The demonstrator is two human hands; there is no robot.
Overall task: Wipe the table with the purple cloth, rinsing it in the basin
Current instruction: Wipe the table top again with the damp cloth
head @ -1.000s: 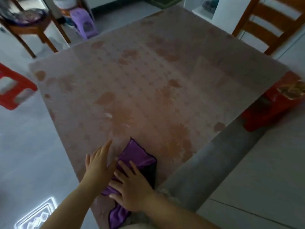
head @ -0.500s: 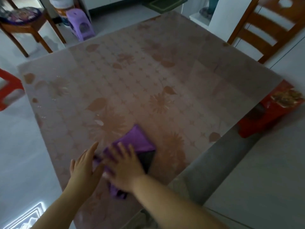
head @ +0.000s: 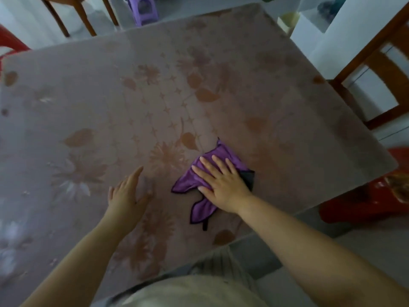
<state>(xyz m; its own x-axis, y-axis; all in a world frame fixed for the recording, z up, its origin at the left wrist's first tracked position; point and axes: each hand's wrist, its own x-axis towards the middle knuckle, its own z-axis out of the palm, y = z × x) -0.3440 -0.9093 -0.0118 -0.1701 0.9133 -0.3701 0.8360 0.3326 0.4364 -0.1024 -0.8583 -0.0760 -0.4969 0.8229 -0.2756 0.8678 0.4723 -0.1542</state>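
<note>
One floral-patterned table (head: 221, 74) fills the view, a wooden chair (head: 376, 69) past its right side, a red stool (head: 358, 207) by its near right corner. The left hand (head: 127, 193) lies flat on the table, fingers straight, apart from the purple cloth (head: 186, 183); the right hand (head: 223, 182) presses that cloth flat near the table's middle, fingers spread

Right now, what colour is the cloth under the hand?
Purple cloth, with a dark edge; head view shows it best.

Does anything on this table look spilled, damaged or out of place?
Nothing stands out. The purple cloth lies crumpled under the flat right hand on the table; the left hand rests flat beside it, not touching. Pale patches at the table's left look like glare.
</note>
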